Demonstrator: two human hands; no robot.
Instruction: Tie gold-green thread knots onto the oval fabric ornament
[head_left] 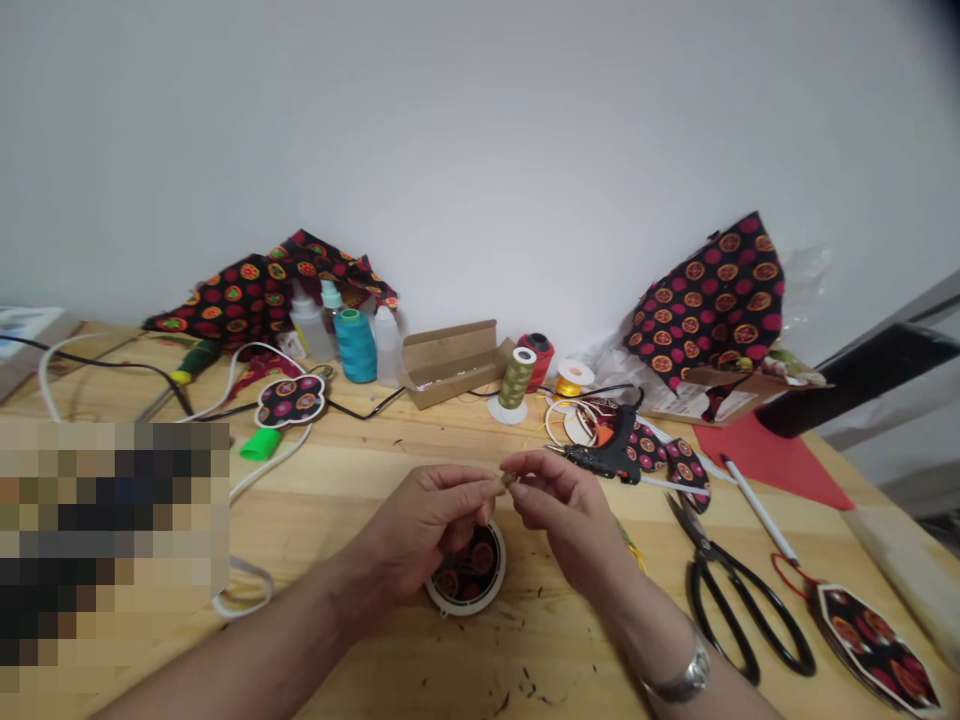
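My left hand and my right hand meet above the middle of the wooden table, fingertips pinched together on a tiny pale piece too small to name. Under my left hand lies a round white-rimmed piece covered with black and red patterned fabric. A silver bracelet sits on my right wrist. Just beyond my right hand lies a black patterned fabric shape.
Black scissors and a white pen lie to the right, with an octagonal fabric piece. Thread spools, glue bottles, a cardboard box and patterned cloth line the wall. A white cable runs left.
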